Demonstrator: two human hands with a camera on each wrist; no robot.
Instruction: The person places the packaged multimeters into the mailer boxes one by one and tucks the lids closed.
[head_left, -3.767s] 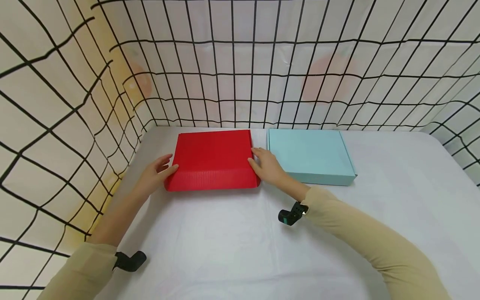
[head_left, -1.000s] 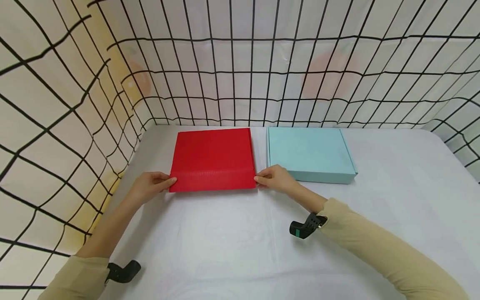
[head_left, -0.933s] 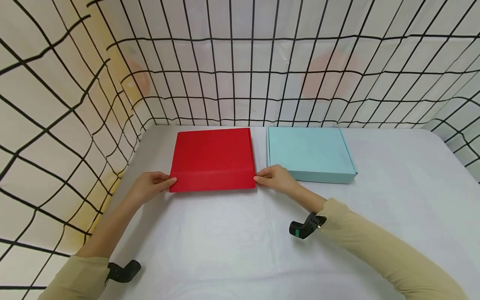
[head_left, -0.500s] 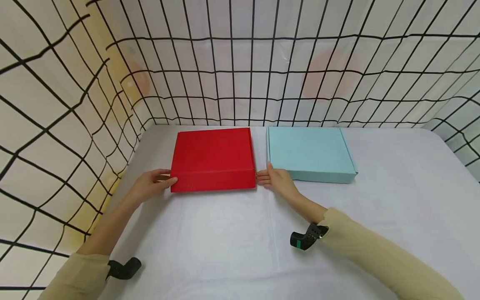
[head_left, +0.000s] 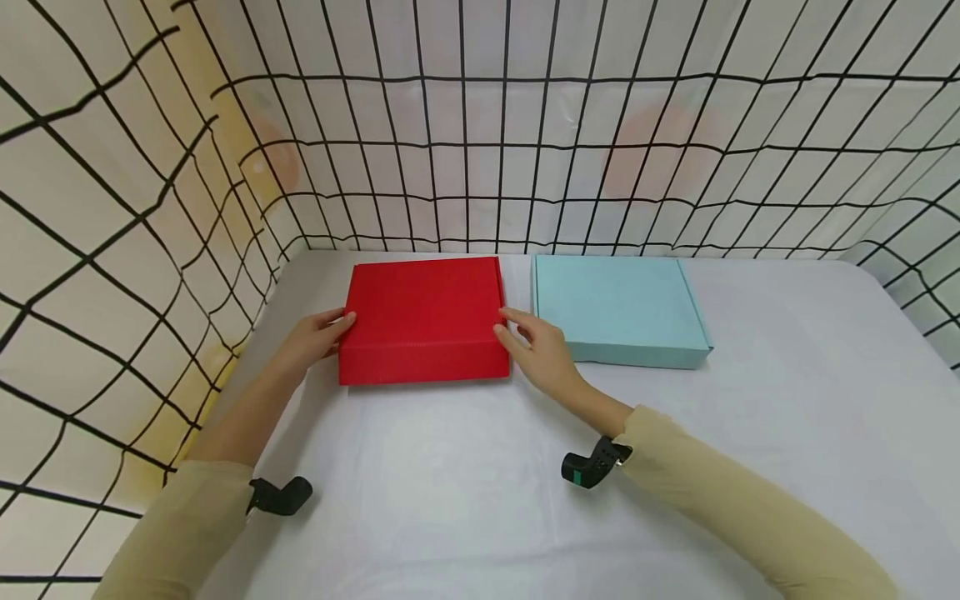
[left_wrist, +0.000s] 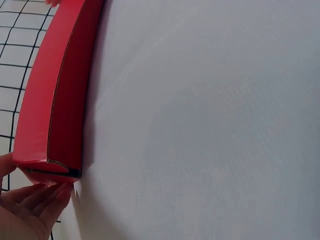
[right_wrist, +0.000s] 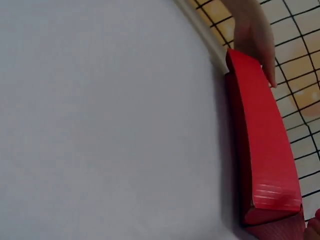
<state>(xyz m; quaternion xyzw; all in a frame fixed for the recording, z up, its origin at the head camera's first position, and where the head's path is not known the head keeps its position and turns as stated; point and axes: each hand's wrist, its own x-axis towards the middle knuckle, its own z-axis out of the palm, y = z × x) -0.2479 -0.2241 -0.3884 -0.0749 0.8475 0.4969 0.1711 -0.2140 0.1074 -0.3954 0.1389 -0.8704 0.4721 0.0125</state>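
A flat red cardboard box (head_left: 425,308) lies at the back left of the table, its lid down and its front panel standing upright. My left hand (head_left: 306,342) touches its left side, the thumb at the top edge; in the left wrist view the fingers (left_wrist: 50,200) rest against the box's end, below a small gap in the cardboard. At the right side, my right hand (head_left: 546,357) has its thumb and index finger extended to the edge. The right wrist view shows the red box (right_wrist: 267,135) lengthwise, with only a bit of that hand at the corner.
A light blue cardboard box (head_left: 618,300), also flat, lies close to the right of the red one, just beyond my right hand. White cloth covers the table (head_left: 450,483). Black wire grid (head_left: 465,150) rises along the back and left.
The red box's front flap, earlier bulging and then pinched at both corners, now sits flat against the front. Both hands have moved back along the box's sides, with their pinch released.
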